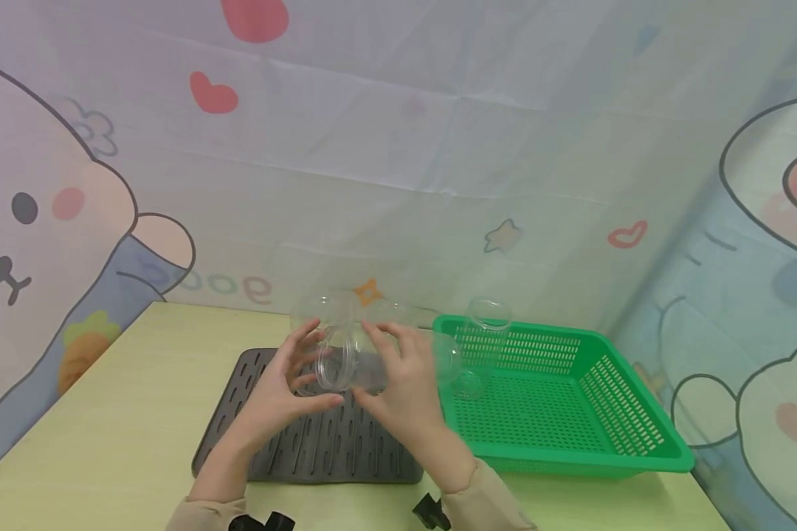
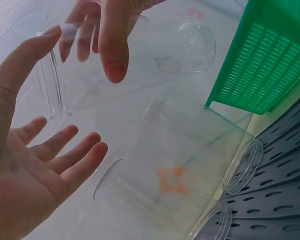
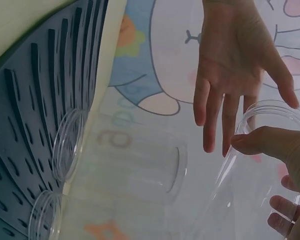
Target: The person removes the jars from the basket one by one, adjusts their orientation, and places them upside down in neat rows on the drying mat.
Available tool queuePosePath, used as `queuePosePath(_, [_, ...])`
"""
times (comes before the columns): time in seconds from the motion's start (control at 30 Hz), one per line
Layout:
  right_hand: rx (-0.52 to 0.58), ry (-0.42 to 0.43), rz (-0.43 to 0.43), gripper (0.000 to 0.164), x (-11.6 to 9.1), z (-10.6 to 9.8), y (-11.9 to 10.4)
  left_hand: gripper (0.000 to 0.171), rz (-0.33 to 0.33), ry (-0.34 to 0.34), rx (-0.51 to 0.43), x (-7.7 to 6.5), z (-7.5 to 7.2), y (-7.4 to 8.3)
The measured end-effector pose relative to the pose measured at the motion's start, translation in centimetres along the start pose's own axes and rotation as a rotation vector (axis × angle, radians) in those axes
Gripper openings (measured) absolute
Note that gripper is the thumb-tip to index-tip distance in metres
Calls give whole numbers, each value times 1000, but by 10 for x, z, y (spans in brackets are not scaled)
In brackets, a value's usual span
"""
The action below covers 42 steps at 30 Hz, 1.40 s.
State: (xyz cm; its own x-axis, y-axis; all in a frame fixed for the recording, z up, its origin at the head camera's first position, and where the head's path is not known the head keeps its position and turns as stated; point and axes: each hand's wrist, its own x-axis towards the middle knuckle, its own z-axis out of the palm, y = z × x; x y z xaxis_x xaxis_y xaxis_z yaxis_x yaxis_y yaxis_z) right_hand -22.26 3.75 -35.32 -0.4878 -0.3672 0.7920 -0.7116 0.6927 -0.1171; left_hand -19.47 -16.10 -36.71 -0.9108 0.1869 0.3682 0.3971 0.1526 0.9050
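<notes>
Right hand (image 1: 408, 380) curled round a clear jar (image 1: 367, 363), held sideways above the grey mat (image 1: 305, 453). Left hand (image 1: 291, 374) open-fingered at the jar's mouth; contact hard to tell through clear plastic. Two upturned jars (image 3: 135, 155) on mat's far side; another jar (image 1: 485, 346) in green basket (image 1: 571, 459), right.

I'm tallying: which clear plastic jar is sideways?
The cylindrical jar gripped by the right hand; others stand on the grey slotted mat or inside the green plastic basket.
</notes>
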Motion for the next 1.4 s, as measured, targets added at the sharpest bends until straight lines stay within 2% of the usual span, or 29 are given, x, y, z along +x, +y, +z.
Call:
queuePosePath(0.2, [-64, -18, -5, 87, -4, 6, -2, 94, -5, -19, -5, 0, 2, -2])
queuePosePath(0.53, [-104, -41, -20, 87, -9, 15, -5, 92, -41, -19, -7, -1, 1, -2])
queuePosePath(0.87, [-153, -43, -51, 86, -13, 16, -7, 82, -69, -13, 10, 0, 0, -3])
queuePosePath(1.4, [-162, -43, -63, 89, -13, 12, -7, 74, -65, -12, -16, 1, 0, -4])
